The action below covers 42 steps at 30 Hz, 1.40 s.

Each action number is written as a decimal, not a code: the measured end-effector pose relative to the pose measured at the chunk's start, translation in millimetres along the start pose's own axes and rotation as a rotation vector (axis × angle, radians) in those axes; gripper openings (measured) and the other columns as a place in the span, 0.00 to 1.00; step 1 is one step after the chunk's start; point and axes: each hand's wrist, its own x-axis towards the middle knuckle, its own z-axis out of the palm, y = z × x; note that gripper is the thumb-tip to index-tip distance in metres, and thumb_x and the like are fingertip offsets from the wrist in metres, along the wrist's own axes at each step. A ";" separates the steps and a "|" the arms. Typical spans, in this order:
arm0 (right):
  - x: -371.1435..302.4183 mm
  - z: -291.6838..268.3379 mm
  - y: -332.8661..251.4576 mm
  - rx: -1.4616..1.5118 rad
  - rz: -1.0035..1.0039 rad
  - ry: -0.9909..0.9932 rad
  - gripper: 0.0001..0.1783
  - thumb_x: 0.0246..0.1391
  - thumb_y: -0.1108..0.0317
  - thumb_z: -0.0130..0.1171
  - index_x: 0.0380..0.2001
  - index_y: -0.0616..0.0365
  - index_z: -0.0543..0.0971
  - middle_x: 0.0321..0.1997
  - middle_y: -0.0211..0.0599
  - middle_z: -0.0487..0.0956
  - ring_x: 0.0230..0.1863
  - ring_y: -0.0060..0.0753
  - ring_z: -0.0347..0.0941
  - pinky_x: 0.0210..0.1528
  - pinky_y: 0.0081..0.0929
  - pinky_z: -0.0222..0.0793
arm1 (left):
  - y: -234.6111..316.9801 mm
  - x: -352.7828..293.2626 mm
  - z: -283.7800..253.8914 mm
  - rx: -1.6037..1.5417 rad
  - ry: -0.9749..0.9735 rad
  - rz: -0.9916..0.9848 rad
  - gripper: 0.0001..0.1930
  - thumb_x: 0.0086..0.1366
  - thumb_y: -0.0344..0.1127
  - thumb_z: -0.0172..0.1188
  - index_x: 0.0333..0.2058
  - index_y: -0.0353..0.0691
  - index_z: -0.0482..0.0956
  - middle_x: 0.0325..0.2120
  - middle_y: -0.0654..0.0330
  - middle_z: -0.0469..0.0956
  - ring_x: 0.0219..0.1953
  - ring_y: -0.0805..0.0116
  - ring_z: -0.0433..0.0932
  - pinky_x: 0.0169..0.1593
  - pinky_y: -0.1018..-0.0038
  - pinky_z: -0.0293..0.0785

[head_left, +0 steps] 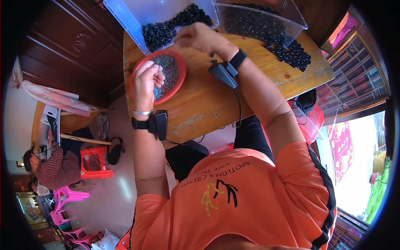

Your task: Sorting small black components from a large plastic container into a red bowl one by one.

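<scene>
My left hand (149, 78) is over the near-left part of a round red bowl (181, 79), its fingers curled inward. What those fingers hold, if anything, is hidden. Many small silvery metal pieces (170, 68) fill the bowl; they are too small to name. My right hand (202, 38) hovers beyond the bowl, by the near edge of a clear plastic bin (160, 12). Its fingers are bent together and point left, and I cannot make out anything between them. Small glossy black parts (158, 35) lie heaped inside that bin.
A second clear bin (293, 31) at the back right holds more black parts, with a loose pile (296, 56) spilled beside it on the wooden table (196, 112). Cables hang from the bands on my wrists. At far left a person (58, 168) sits near a red stool (96, 162).
</scene>
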 end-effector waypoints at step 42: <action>-86.3 -40.0 -6.1 -0.395 0.182 -0.471 0.14 0.38 0.64 0.65 0.29 0.61 0.79 0.23 0.36 0.78 0.26 0.32 0.75 0.30 0.27 0.69 | -3.0 1.0 3.8 0.021 0.031 0.076 0.11 0.62 0.34 0.47 0.21 0.40 0.70 0.16 0.67 0.70 0.18 0.82 0.64 0.22 0.84 0.60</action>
